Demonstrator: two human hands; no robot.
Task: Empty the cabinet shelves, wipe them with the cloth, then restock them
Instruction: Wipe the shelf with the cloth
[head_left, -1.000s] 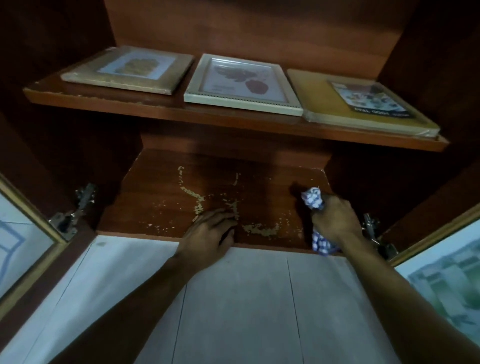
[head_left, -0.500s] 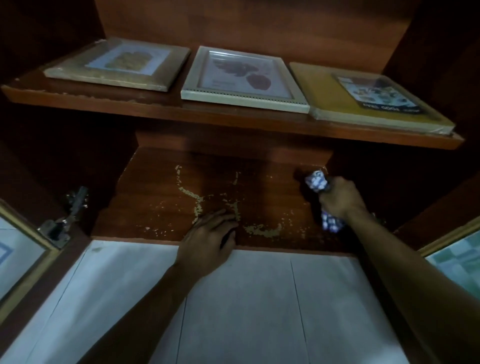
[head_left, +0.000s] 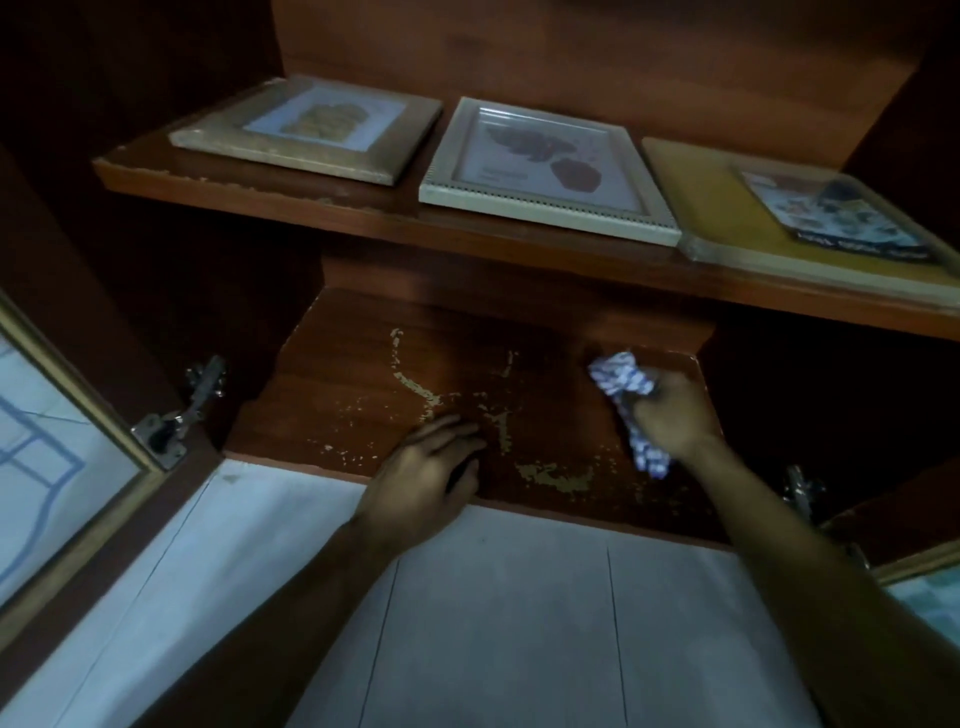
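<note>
Cloth (head_left: 621, 378) is bunched in the right hand (head_left: 671, 415), whose fingers curl tight round it, near the right end of the lower shelf (head_left: 337, 405). The left hand (head_left: 423, 480) rests palm down, fingers relaxed, on the shelf's front edge. Scuffed board stretches between them. Two frames (head_left: 311, 130) and an album (head_left: 727, 213) fill the upper shelf (head_left: 291, 200).

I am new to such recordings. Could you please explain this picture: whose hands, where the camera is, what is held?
No machine here: a person works with bare hands, and a camera worn on the head looks down into an open cabinet. The left hand rests on the lower shelf, whose surface is flaking. The right hand grips a patterned cloth there. On the upper shelf lie a wooden-framed picture, a white-framed picture and a yellow book.
</note>
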